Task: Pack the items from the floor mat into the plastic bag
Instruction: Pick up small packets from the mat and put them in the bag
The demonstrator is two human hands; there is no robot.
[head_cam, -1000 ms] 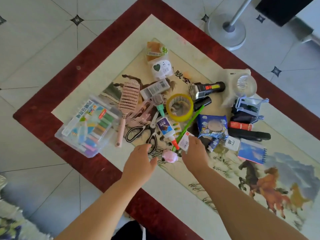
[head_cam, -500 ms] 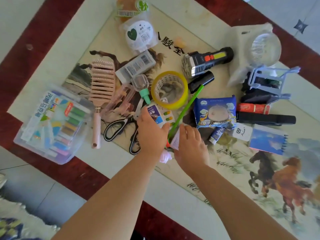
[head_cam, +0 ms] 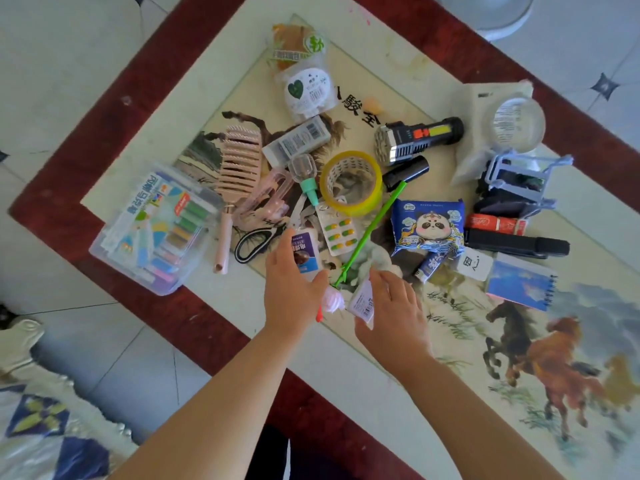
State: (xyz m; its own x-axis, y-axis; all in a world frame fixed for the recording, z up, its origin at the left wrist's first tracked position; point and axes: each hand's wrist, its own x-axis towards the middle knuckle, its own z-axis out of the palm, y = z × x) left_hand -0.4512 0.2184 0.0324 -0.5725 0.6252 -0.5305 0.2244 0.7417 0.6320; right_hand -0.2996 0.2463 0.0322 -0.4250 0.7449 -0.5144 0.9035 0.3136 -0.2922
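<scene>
Your left hand (head_cam: 292, 289) grips one small glue bottle (head_cam: 305, 250) with a blue label and a red tip, lifted just above the floor mat (head_cam: 363, 344). Your right hand (head_cam: 393, 308) holds one small white packet (head_cam: 362, 301) in curled fingers. Between your hands sits one little pink-white puff (head_cam: 333, 299) at the end of one green stick (head_cam: 372, 230). Just past the bottle lie one card of six yellow-green pills (head_cam: 340, 233), one pair of scissors (head_cam: 258, 240) and one yellow tape roll (head_cam: 350, 183). Farther out you can see one pink hairbrush (head_cam: 239, 174), one clear box of markers (head_cam: 157, 226), one flashlight (head_cam: 417, 138) and one blue panda packet (head_cam: 427, 226).
</scene>
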